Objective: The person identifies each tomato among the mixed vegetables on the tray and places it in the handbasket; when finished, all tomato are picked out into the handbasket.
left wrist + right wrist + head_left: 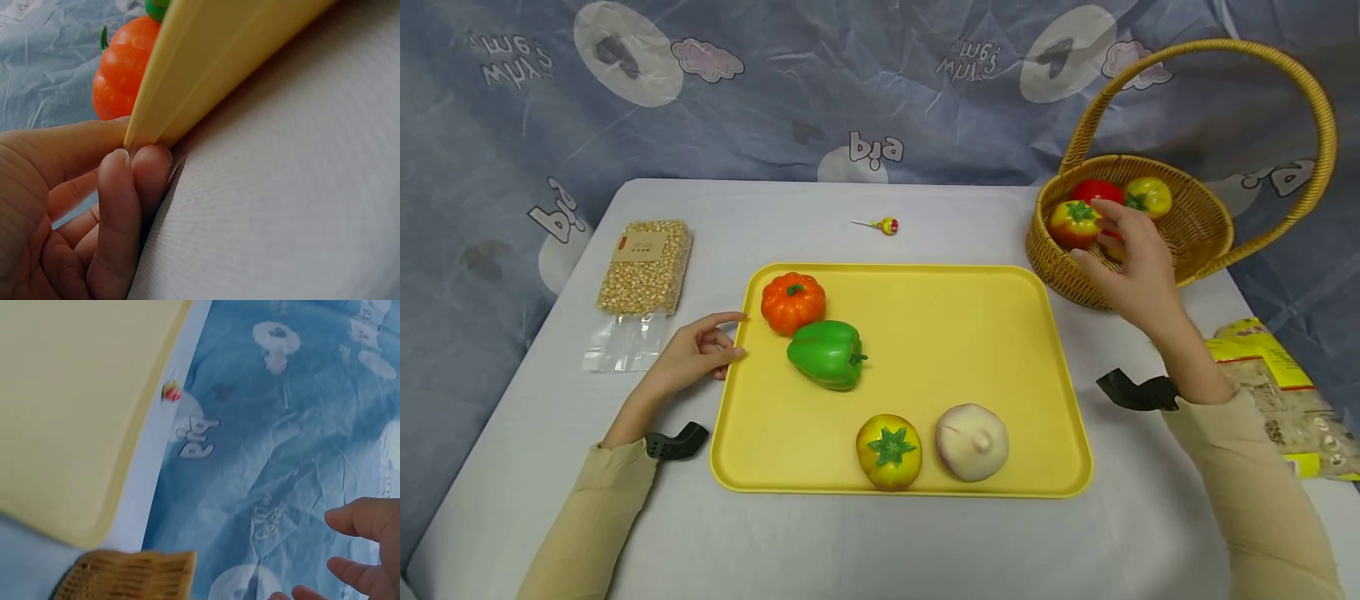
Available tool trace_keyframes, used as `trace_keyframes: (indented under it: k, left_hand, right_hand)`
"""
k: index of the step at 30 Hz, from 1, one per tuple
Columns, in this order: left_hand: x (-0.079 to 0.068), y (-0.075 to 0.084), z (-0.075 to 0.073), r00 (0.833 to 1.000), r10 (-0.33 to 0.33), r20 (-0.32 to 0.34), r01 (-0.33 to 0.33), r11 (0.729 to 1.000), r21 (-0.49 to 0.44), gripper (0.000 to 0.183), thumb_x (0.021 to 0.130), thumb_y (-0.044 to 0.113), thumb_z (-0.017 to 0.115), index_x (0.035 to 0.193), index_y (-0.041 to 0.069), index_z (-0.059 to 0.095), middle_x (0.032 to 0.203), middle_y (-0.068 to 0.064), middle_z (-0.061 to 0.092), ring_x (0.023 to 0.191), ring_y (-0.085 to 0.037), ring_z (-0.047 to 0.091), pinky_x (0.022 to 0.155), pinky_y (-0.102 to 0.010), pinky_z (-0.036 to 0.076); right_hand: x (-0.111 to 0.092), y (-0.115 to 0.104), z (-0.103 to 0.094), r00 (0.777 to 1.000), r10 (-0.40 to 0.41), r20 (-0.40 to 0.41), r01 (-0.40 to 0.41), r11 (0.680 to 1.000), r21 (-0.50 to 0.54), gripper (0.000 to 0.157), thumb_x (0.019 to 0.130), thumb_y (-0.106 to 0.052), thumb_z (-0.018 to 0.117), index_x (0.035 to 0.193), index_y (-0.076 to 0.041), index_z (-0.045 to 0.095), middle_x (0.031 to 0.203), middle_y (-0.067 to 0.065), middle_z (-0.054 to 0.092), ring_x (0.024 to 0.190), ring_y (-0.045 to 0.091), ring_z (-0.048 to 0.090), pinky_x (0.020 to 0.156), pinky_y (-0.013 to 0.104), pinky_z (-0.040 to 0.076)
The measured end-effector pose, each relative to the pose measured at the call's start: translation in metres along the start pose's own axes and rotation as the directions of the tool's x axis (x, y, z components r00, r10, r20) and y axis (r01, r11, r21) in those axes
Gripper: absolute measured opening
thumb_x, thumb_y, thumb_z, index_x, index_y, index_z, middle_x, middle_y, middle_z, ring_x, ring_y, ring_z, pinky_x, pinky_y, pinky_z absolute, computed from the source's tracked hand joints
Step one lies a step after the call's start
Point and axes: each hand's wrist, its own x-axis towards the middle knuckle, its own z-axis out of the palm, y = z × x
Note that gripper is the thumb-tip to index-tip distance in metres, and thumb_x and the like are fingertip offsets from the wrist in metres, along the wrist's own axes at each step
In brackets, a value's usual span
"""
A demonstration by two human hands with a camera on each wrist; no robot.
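Note:
My left hand is at the left rim of a yellow tray. In the left wrist view, its fingertips pinch the tray's edge. On the tray lie an orange pumpkin, a green bell pepper, a yellow-green tomato and a whitish garlic bulb. Over a wicker basket hovers my right hand, fingers apart and holding nothing. Nearest to its fingers is a yellow-red tomato inside the basket. Behind that are a red round item and a yellow-green one, partly hidden.
A bag of corn kernels lies at the left. A lollipop is behind the tray. At the right edge rests a yellow-and-clear package. The basket's tall handle arches up behind my right hand.

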Motion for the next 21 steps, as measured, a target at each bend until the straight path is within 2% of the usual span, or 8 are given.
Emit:
trace_keyframes:
  k: [2, 6, 9, 17, 20, 21]
  left_hand:
    - [0.000, 0.000, 0.000, 1.000, -0.001, 0.000, 0.001, 1.000, -0.003, 0.056, 0.087, 0.009, 0.065, 0.137, 0.000, 0.042, 0.073, 0.007, 0.061, 0.052, -0.005, 0.056, 0.049, -0.023, 0.051]
    - [0.000, -0.001, 0.000, 1.000, -0.012, -0.001, 0.012, 1.000, -0.004, 0.056, 0.087, 0.009, 0.065, 0.137, 0.001, 0.041, 0.073, 0.008, 0.061, 0.052, -0.005, 0.056, 0.049, -0.023, 0.051]
    - [0.000, -0.002, -0.001, 1.000, -0.018, -0.005, 0.018, 1.000, 0.001, 0.056, 0.087, 0.010, 0.066, 0.137, 0.002, 0.042, 0.073, 0.008, 0.061, 0.052, -0.005, 0.056, 0.049, -0.023, 0.051]
    - [0.000, -0.002, -0.001, 1.000, -0.017, -0.003, 0.017, 1.000, -0.004, 0.056, 0.087, 0.010, 0.065, 0.137, 0.001, 0.041, 0.072, 0.009, 0.061, 0.052, -0.004, 0.056, 0.049, -0.023, 0.051]
    - [0.001, -0.001, -0.001, 1.000, -0.020, -0.002, 0.020, 1.000, -0.008, 0.055, 0.087, 0.009, 0.065, 0.137, 0.001, 0.042, 0.072, 0.009, 0.061, 0.052, -0.005, 0.055, 0.049, -0.023, 0.051]
    - [0.001, 0.000, -0.001, 1.000, -0.019, -0.002, 0.019, 1.000, -0.009, 0.055, 0.087, 0.009, 0.065, 0.137, 0.001, 0.042, 0.072, 0.009, 0.061, 0.052, -0.005, 0.055, 0.049, -0.023, 0.051]
  right_hand:
    - [-0.002, -0.005, 0.004, 0.999, -0.046, 0.017, 0.045, 0.998, 0.037, 0.057, 0.085, -0.002, 0.064, 0.138, -0.004, 0.043, 0.130, 0.018, 0.043, 0.107, -0.015, 0.042, 0.094, 0.000, 0.037]
    - [-0.007, -0.015, 0.013, 0.991, -0.120, 0.061, 0.117, 0.992, 0.055, 0.057, 0.083, 0.002, 0.064, 0.136, -0.002, 0.044, 0.127, 0.018, 0.046, 0.107, -0.017, 0.042, 0.093, -0.002, 0.036]
    - [-0.012, -0.022, 0.019, 0.985, -0.145, 0.092, 0.142, 0.989, 0.041, 0.056, 0.084, 0.001, 0.065, 0.136, -0.004, 0.045, 0.128, 0.017, 0.048, 0.110, -0.017, 0.041, 0.093, -0.002, 0.035]
    - [-0.027, -0.040, 0.034, 0.955, -0.259, 0.146, 0.260, 0.966, 0.017, 0.058, 0.081, 0.001, 0.067, 0.134, -0.005, 0.047, 0.127, 0.015, 0.052, 0.113, 0.012, 0.052, 0.096, 0.000, 0.034]
    - [-0.033, -0.049, 0.038, 0.944, -0.280, 0.175, 0.274, 0.960, 0.054, 0.060, 0.079, 0.004, 0.068, 0.134, -0.008, 0.047, 0.128, 0.013, 0.052, 0.113, 0.011, 0.052, 0.097, 0.002, 0.035]
    - [-0.036, -0.052, 0.040, 0.940, -0.288, 0.184, 0.281, 0.957, 0.064, 0.060, 0.079, 0.005, 0.068, 0.134, -0.008, 0.048, 0.128, 0.012, 0.052, 0.113, 0.015, 0.052, 0.097, 0.003, 0.036]
